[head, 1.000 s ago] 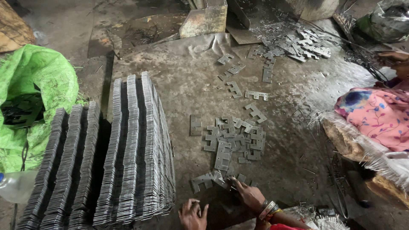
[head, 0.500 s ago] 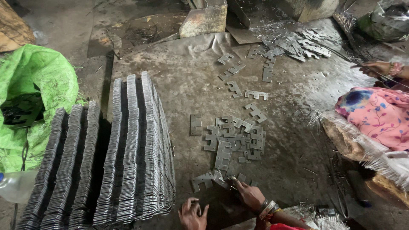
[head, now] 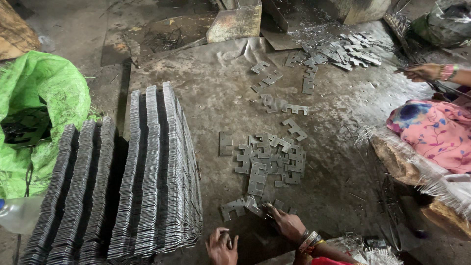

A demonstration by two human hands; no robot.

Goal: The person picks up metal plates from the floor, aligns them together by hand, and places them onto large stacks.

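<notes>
Flat notched metal plates (head: 267,162) lie scattered in a loose heap on the dirty floor in front of me. My right hand (head: 288,224) rests at the near edge of that heap, fingertips touching one plate (head: 255,206). My left hand (head: 222,246) sits low at the bottom edge, fingers curled, close to the foot of a long stacked row of plates (head: 162,172); whether it holds anything is hidden. Neither hand lifts a plate.
Several tall rows of stacked plates (head: 73,196) fill the left. A green sack (head: 44,98) lies far left. More loose plates (head: 338,51) lie at the back. Another person's hand (head: 424,72) and floral clothing (head: 431,132) are at the right.
The other person's hand at the upper right has moved leftward into view. My own hands have barely shifted.
</notes>
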